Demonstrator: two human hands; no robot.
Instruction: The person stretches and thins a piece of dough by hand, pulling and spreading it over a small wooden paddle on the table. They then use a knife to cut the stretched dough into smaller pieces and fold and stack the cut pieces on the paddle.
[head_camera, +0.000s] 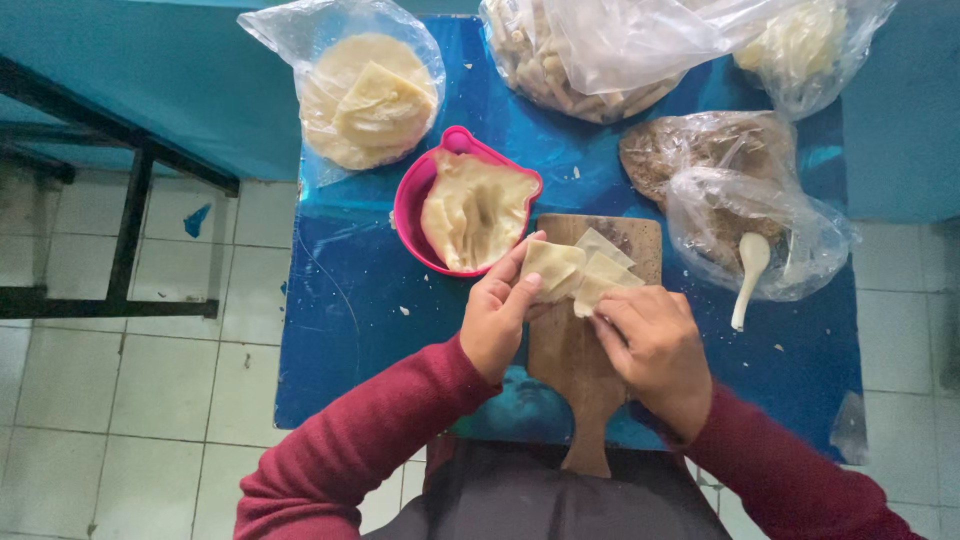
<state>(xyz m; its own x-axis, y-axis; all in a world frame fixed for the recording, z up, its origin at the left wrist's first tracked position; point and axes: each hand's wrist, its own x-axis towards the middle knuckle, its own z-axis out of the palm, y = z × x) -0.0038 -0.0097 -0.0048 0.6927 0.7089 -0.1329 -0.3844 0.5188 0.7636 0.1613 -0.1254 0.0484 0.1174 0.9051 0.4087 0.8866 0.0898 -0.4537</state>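
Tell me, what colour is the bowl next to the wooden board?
The bowl is pink, with pale dough wrappers inside. The head view shows it best.

So both hands were over the cutting board (575, 345), which sat on the surface (340, 300) with its handle pointing back at the person. The left hand (497, 315) and right hand (655, 345) each had fingers (525, 262) on the dough wrappers (580, 272) lying on the board's far end. Just beyond the left fingers was a bowl (415, 205) with more dough in it, and past that a bag of wrappers (365, 95). Right of the right fingers lay a spoon (748, 275) on a bag (760, 215). Two more bags (600, 50) sat furthest away.
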